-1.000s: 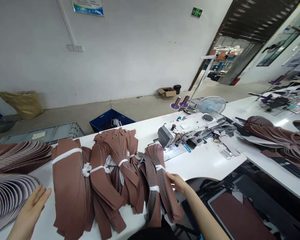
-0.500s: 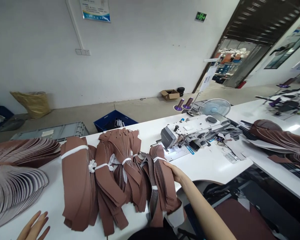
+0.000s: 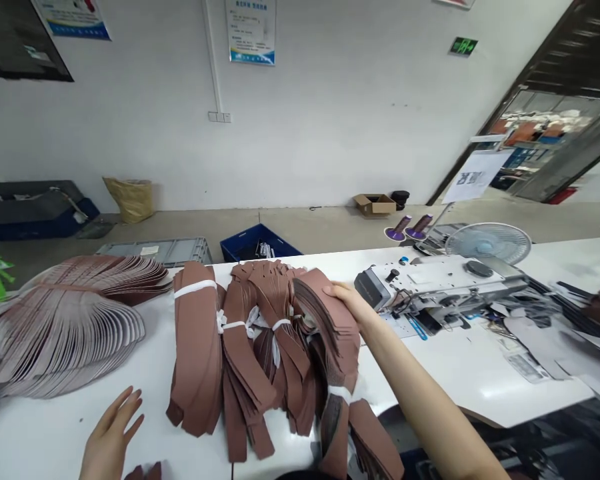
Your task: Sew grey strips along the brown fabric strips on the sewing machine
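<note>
Several bundles of brown fabric-like strips, tied with white bands, lie side by side on the white table [image 3: 145, 433]. My right hand [image 3: 347, 300] grips the upper end of the rightmost strip bundle [image 3: 343, 333]; its fingertips rest on the top strip, and the rest of the grip is hidden. A white band [image 3: 340, 393] circles this bundle lower down. My left hand [image 3: 111, 430] hovers low on the left, fingers spread and holding nothing. Nearest to it stands the wide tied bundle [image 3: 195, 360]. Some brown pieces [image 3: 145, 472] show at the bottom edge beside the left hand.
On the right stands a white sewing machine [image 3: 430, 283], with purple thread cones [image 3: 399, 230] and a fan [image 3: 487, 243] behind it. A large fanned stack [image 3: 80, 327] of strips lies at the left. A blue bin [image 3: 257, 241] sits beyond the table.
The view has swung left. My right hand has shifted the rightmost bundle, whose upper end now tilts left and whose lower end spreads rightward. My left hand stays open.
</note>
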`<act>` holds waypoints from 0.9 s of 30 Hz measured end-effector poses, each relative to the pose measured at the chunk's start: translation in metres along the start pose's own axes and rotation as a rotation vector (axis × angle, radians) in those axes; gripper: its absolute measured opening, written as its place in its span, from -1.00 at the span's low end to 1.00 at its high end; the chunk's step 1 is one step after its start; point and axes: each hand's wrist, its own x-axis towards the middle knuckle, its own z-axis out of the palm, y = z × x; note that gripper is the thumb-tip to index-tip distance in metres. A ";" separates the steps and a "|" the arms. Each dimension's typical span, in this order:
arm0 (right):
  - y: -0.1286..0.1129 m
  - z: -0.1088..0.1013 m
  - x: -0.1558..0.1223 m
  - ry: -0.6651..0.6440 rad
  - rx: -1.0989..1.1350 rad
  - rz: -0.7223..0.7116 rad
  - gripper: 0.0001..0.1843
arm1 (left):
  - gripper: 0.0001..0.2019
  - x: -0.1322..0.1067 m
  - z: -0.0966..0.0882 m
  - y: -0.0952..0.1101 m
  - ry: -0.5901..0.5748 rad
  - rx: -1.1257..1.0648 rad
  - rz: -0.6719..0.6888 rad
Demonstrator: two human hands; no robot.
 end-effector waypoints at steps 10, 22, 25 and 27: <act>0.055 0.115 0.051 -0.272 0.048 -0.092 -0.37 | -0.44 -0.006 -0.018 -0.004 0.021 -0.041 -0.009; 0.207 0.148 0.040 -0.200 -0.582 0.221 -0.49 | -0.28 -0.002 0.032 0.010 -0.002 -0.079 -0.003; 0.205 0.149 0.024 -0.150 -0.728 0.128 -0.51 | -0.24 0.000 0.051 0.029 -0.031 -0.036 0.020; 0.203 0.145 0.006 -0.134 -0.783 0.044 -0.55 | -0.25 0.000 0.063 0.040 -0.031 -0.003 0.035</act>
